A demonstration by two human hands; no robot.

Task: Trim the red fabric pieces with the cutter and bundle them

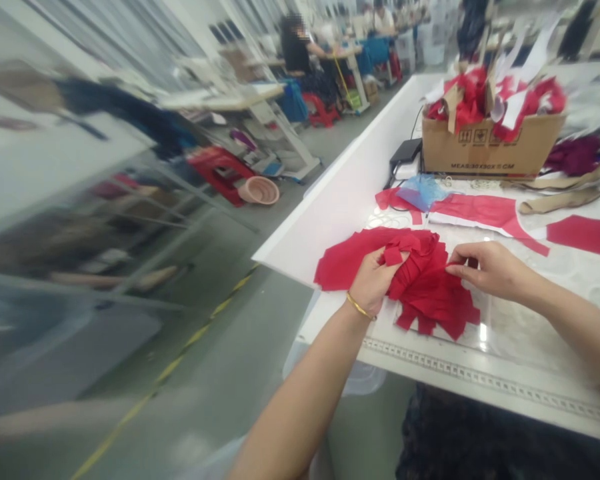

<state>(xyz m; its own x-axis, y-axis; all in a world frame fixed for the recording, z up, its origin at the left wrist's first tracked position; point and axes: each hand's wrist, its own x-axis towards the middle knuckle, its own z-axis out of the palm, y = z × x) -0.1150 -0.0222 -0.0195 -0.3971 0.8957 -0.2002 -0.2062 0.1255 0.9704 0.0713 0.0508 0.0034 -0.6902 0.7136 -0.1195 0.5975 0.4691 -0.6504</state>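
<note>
A white tabletop (325, 233) with a perforated metal edge strip (480, 377) runs through a garment workshop, above a grey floor (240, 340) marked by a yellow line (195, 340). Beyond it stand a red plastic stool (220, 173) and a seated co-worker (295, 47) at a distant workstation. A brown cardboard box (490, 150) stuffed with red and white scraps stands farther along the tabletop. A crumpled bundle of red cloth pieces (420, 283) lies on the tabletop directly beneath both hands. The left hand (375, 283), wearing a thin gold bangle (360, 307), curls its fingers (395, 259) narrowly over a fold. The right hand (487, 270) pinches the bundle's upper edge between narrowly closed fingers (460, 263).
</note>
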